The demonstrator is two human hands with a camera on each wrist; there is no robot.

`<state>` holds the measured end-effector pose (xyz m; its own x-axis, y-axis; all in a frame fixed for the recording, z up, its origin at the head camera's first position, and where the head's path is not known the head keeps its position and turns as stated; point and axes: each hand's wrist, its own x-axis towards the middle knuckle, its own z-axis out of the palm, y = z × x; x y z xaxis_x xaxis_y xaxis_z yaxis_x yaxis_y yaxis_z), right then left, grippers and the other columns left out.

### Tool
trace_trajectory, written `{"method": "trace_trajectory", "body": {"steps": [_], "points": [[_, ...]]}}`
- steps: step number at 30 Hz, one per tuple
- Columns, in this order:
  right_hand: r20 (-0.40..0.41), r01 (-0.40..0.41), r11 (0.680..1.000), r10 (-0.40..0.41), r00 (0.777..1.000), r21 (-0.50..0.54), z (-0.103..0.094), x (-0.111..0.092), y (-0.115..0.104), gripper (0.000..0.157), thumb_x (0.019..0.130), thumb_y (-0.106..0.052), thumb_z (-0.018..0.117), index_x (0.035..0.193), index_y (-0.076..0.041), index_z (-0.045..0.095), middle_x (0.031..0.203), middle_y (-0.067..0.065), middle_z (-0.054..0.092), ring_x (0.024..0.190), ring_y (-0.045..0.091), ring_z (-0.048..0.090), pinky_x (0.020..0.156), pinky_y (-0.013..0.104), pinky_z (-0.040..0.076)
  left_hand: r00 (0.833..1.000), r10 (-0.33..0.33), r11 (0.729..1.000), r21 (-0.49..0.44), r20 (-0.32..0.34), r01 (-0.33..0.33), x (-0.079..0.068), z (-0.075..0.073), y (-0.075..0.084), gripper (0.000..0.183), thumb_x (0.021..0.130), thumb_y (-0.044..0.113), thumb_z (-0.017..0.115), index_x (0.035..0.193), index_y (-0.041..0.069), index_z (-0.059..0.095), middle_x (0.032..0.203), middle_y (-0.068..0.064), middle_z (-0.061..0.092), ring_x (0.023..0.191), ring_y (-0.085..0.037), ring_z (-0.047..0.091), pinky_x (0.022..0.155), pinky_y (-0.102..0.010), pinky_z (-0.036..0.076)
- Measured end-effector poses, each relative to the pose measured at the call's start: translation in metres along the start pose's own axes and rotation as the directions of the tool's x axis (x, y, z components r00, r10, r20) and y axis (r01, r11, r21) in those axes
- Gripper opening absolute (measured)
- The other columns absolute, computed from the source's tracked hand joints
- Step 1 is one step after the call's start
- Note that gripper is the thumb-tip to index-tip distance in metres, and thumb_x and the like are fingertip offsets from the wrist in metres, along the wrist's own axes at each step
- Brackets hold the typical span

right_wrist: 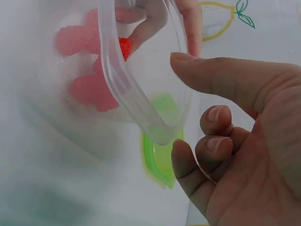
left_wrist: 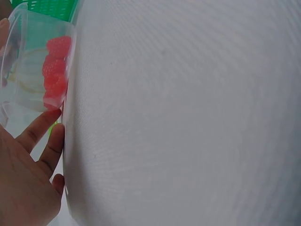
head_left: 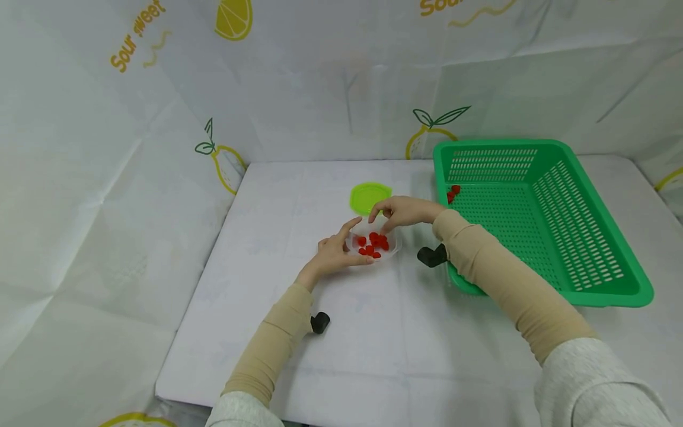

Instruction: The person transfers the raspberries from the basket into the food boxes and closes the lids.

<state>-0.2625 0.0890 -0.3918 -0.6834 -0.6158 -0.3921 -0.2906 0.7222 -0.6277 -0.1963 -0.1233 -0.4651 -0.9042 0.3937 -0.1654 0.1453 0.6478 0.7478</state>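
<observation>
A clear plastic container (head_left: 397, 240) stands on the table with several red raspberries (head_left: 379, 240) in it. My left hand (head_left: 333, 254) holds the container's left side, thumb at the near side and forefinger at the far side. In the left wrist view, fingertips of that hand (left_wrist: 28, 174) touch the wall low down, beside the raspberries (left_wrist: 56, 70). My right hand (head_left: 402, 212) hovers at the container's far right rim. The right wrist view shows this hand (right_wrist: 244, 136) with thumb and forefinger apart and nothing between them, beside the rim (right_wrist: 117, 75).
A bright green lid (head_left: 368, 197) lies just behind the container. On the right stands a large green basket (head_left: 592, 207), with a few raspberries (head_left: 453, 193) at its left wall. The right forearm passes over the basket's near left corner. A patterned white sheet (head_left: 320, 89) rises behind the table.
</observation>
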Motion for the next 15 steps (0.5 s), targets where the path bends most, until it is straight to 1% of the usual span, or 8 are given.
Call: {"method": "trace_trajectory", "body": {"steps": [7,11,15], "points": [[-0.053,0.069,0.994,-0.064,0.997,0.086,-0.009,-0.011,-0.008,0.032,0.086,-0.014,0.064,0.117,-0.008,0.06,0.07,0.004,0.035,0.065,0.018,0.035,0.062,0.028,0.032,1.0,-0.015,1.0,-0.028,0.004,0.015,0.0,0.0,-0.002,0.09,0.07,0.055,0.072,0.142,0.049,0.019,0.113,-0.001,0.054,0.095,-0.018,0.049,0.104,-0.049,0.014],[-0.083,0.095,0.99,-0.086,0.993,0.104,-0.018,-0.021,-0.013,0.032,0.086,-0.017,0.066,0.116,-0.011,0.06,0.071,0.003,0.035,0.066,0.018,0.036,0.063,0.029,0.034,1.0,-0.028,0.999,-0.033,0.005,0.028,0.0,0.001,-0.002,0.09,0.069,0.056,0.073,0.14,0.053,0.018,0.114,-0.001,0.054,0.097,-0.019,0.048,0.105,-0.049,0.014],[-0.133,0.1,0.987,-0.083,0.988,0.129,-0.029,-0.032,-0.013,0.031,0.086,-0.021,0.066,0.116,-0.015,0.06,0.072,0.004,0.036,0.067,0.018,0.037,0.062,0.029,0.034,0.999,-0.037,0.999,-0.035,0.005,0.037,0.001,0.001,-0.002,0.09,0.07,0.056,0.073,0.141,0.052,0.018,0.116,-0.001,0.053,0.098,-0.019,0.048,0.105,-0.049,0.014]]}}
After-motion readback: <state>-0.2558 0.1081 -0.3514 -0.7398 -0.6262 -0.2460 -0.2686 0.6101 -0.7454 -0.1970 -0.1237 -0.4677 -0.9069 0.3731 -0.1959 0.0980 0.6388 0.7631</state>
